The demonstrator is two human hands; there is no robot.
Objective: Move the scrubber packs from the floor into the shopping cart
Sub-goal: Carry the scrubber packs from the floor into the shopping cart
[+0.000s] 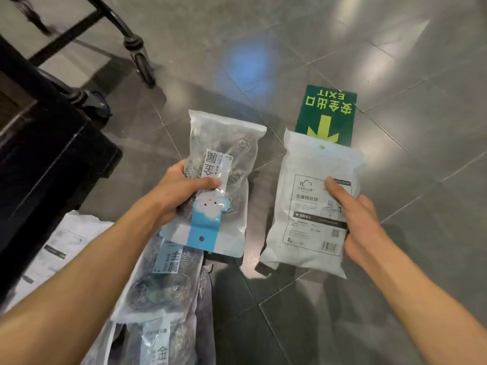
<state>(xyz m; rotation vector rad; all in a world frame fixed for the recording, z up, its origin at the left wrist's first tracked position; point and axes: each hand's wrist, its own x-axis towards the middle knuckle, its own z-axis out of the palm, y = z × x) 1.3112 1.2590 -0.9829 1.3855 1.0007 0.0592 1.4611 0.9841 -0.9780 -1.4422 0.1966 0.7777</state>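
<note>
My left hand (pixel 181 192) grips a clear scrubber pack (pixel 224 154) with steel-wool balls and a blue-and-white label, held above the floor. My right hand (pixel 355 219) holds a second scrubber pack (pixel 308 214), white printed back side up, thumb across its face. Several more scrubber packs (pixel 163 283) lie in a pile on the floor under my left forearm, one white-backed pack (pixel 66 243) at the left. The shopping cart's black frame and wheel (pixel 145 64) stand at the upper left, with another wheel (pixel 97 101) nearer; its basket is out of view.
A green exit sign sticker (pixel 326 111) with a yellow arrow is stuck to the grey tiled floor (pixel 395 299), partly under the right pack. A dark shelf base (pixel 39 164) runs along the left edge.
</note>
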